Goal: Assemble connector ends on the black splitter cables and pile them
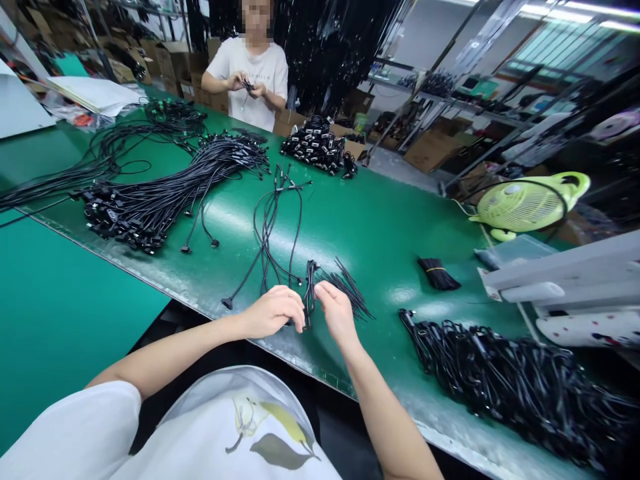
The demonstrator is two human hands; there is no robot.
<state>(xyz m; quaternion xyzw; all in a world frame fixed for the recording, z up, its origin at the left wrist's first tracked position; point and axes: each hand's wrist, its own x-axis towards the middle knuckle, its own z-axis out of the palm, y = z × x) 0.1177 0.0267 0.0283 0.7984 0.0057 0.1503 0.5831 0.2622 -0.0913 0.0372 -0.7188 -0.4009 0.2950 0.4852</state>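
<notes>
A folded black cable point(311, 280) stands out between my two hands, close to the front edge of the green table. My left hand point(277, 312) curls its fingers at the cable's left side, near its lower end. On the other side, my right hand point(336, 312) pinches thumb and finger together against the cable; whatever is in that pinch is too small to make out. Thin black ties point(353, 288) lie loosely just beyond my right hand. Several loose black cables with plugs point(270, 230) spread over the table beyond my left hand.
A large bundle of black cables point(185, 177) lies to the left. Finished-looking coiled cables point(505, 380) pile up at the right, near a banded bundle of ties point(439, 274) and a green fan point(525, 203). Across the table point(350, 213), a person point(255, 70) handles a small cable beside another pile point(317, 145).
</notes>
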